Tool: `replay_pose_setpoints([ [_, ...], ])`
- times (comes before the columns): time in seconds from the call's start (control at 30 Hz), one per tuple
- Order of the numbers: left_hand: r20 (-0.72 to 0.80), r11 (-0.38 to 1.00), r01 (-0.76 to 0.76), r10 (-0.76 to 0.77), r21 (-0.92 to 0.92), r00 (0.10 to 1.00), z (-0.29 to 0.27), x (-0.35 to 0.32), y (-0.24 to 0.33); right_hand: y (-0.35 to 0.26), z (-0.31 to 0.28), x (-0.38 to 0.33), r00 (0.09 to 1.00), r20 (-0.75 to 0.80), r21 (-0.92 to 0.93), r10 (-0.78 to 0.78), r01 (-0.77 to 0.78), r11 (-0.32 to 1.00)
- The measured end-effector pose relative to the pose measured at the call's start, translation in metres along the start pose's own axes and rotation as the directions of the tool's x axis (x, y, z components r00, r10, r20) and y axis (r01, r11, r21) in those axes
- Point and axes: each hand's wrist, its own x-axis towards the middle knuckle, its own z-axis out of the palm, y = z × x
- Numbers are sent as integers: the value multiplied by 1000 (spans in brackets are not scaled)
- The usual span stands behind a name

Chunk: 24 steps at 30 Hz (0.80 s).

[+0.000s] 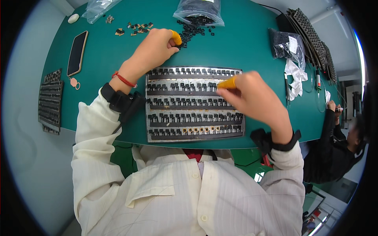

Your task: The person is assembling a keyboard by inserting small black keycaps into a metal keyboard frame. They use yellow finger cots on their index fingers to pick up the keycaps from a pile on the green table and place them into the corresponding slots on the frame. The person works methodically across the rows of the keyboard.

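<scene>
A metal tray (193,137) lies before me, with several rows of small black square parts standing in it. A few parts in the nearest row have gold-coloured square faces. My right hand (254,96), slightly blurred, is over the tray's right side, its yellow-capped fingertip and thumb pinched together at the second row. Anything in that pinch is too small to make out. Beyond the tray, my left hand (155,47) reaches the edge of a loose pile of small black square pieces (193,33). Its fingers, one yellow-capped, are curled together there, and what they hold is hidden.
An opened plastic bag (200,10) of black pieces lies behind the pile, near scattered gold-and-black pieces (138,27). A phone (77,53) and stacked trays (51,102) are at left. At right are another bag (287,43), stacked trays (309,35), crumpled white tissue (295,78) and a co-worker (332,157).
</scene>
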Motion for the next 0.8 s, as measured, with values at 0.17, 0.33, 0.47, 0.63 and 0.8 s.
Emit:
replay_pose_setpoints([
  [0.17, 31, 995, 98, -98, 5, 995, -4, -6, 1, 25, 4, 76, 998, -58, 64, -26, 29, 998],
  [0.33, 60, 974, 228, -226, -20, 972, -20, -24, 4, 30, 28, 128, 988, -153, 47, 36, -29, 998],
  [0.47, 4, 980, 199, -199, -7, 980, -26, -34, -6, 26, 38, 137, 983, -185, 23, -9, 14, 1000],
  [0.63, -1, 983, 161, -161, -89, 987, -21, -33, -4, 20, 34, 120, 993, -114, 1, -43, 43, 999],
  [0.8, 7, 974, 198, -200, 106, 980, -14, -26, 5, 19, 38, 121, 990, -136, 35, -32, 37, 999],
])
